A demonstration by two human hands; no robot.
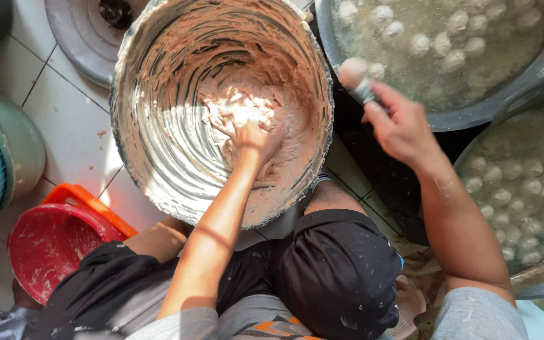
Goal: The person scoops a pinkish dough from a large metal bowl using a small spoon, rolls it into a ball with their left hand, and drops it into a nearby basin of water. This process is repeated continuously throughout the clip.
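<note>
the person sits low on the tiled floor (64, 119) with a big metal bowl (158, 182) tipped up between the knees. its inner wall is smeared all over with pinkish paste (247, 110), and a thicker lump of it sits near the middle. the left hand (256, 135) is down inside the bowl, fingers curled shut into that lump, gripping a fistful of it; the fingertips are buried, so i can't tell more than that.

the right hand (401, 129) is lifted over to the right, above the dark gap between the bowl and a wide pot (473, 113). it is closed around the handle of a spoon (355, 77), with a pale round ball of paste sitting on the spoon's end, right at the pot's rim. the spoon is blurred.

that pot is full of cloudy water with many pale balls (454, 38) floating in it. a second pot (530, 182), lower right, holds more of the same. a red bucket (51, 245), smeared inside, stands at the lower left, beside the person's dark-clothed knee.
</note>
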